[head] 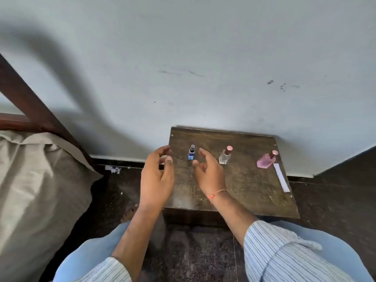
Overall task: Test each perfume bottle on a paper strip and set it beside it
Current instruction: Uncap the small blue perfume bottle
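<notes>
stood upright between both hands' spread, empty fingers (200, 152), blue bottle (191, 153) nearer the right hand (208, 174) than the left hand (156, 176).

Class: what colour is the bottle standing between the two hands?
Blue bottle, dark cap; the head view shows it.
</notes>
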A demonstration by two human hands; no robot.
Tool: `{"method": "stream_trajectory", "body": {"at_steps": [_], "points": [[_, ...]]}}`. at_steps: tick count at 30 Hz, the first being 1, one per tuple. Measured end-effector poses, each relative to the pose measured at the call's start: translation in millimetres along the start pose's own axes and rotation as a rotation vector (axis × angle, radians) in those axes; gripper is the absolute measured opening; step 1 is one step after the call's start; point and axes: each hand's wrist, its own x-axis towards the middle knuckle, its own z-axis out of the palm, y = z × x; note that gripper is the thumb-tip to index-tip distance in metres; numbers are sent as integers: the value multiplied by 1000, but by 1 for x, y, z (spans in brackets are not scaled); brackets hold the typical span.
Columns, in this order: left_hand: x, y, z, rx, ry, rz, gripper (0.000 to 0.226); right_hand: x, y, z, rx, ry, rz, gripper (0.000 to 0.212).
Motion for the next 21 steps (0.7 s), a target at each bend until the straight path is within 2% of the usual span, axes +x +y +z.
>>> {"method": "stream_trajectory", "body": {"at_steps": [2,5,9,12,17,21], "points": [[9,-15,11,-19,9,-78,26,24,10,15,12,-26,74,52],[12,-36,24,-63,1,-163,29,50,28,37,0,-66,65,57],[26,-46,42,-114,-18,-224,33,57,30,37,-1,-9,76,31],[35,-43,52,-132,-76,-170,34,43,26,16,106,-68,116,14],[43,-44,54,-264,-310,-147,25,-13,31,-58,169,-270,250,15],[43,-42,57,-387,-572,-144,36,-32,43,-84,242,-344,314,24]]}}
